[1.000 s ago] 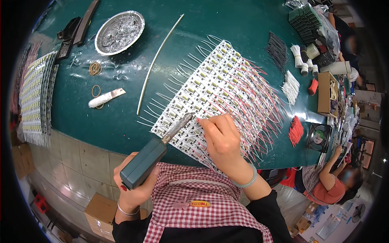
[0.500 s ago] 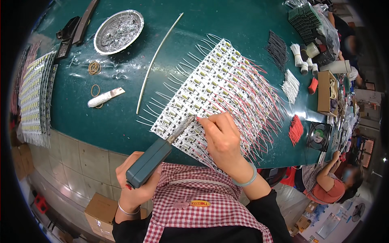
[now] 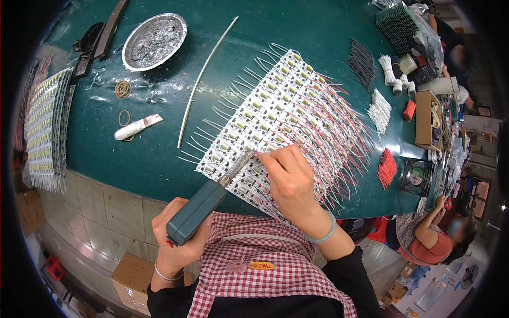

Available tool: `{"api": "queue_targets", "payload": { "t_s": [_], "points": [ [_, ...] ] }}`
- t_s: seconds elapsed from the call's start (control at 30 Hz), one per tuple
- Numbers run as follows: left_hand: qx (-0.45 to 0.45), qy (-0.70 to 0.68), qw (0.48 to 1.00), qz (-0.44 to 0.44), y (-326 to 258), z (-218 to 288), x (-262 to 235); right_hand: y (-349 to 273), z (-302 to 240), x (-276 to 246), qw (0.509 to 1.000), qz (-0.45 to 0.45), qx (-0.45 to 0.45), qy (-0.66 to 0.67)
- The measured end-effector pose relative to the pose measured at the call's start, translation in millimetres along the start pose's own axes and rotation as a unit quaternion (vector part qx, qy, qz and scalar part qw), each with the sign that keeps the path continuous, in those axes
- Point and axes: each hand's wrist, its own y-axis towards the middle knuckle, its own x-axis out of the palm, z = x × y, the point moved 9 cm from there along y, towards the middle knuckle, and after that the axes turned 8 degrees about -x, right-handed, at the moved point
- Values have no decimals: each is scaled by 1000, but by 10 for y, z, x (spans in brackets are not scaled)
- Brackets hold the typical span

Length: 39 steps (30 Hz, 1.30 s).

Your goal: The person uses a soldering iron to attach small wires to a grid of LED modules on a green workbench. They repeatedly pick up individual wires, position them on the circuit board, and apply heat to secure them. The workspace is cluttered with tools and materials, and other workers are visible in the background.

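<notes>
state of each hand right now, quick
Left hand: closed around the dark green tool.
Right hand: closed in a pinch over the circuit boards; anything held cannot be told.

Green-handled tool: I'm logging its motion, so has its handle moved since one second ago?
Yes, the tool's green handle has shifted right against the sheet of small boards.

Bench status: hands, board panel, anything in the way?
Left hand gripping dark green tool, metal tip over circuit-board panel. Right hand pinched close beside tip. Panel flat on green table. Loose red and white wires crowd the right hand.
</notes>
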Motion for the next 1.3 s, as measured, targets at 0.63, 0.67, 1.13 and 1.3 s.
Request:
{"api": "queue_targets", "payload": {
  "t_s": [0.63,0.67,1.13,1.3],
  "points": [
    [15,-70,996,59,-2,55,-106,-31,-5,-98,999,43,15,-15],
    [15,-67,996,64,-10,49,-120,-27,-33,-137,998,49,12,-24],
    [24,-30,998,54,-100,95,-180,-90,-141,65,999,13,14,39],
    [50,-24,997,52,-90,110,-161,-100,-141,75,999,12,24,28]
  ]
}}
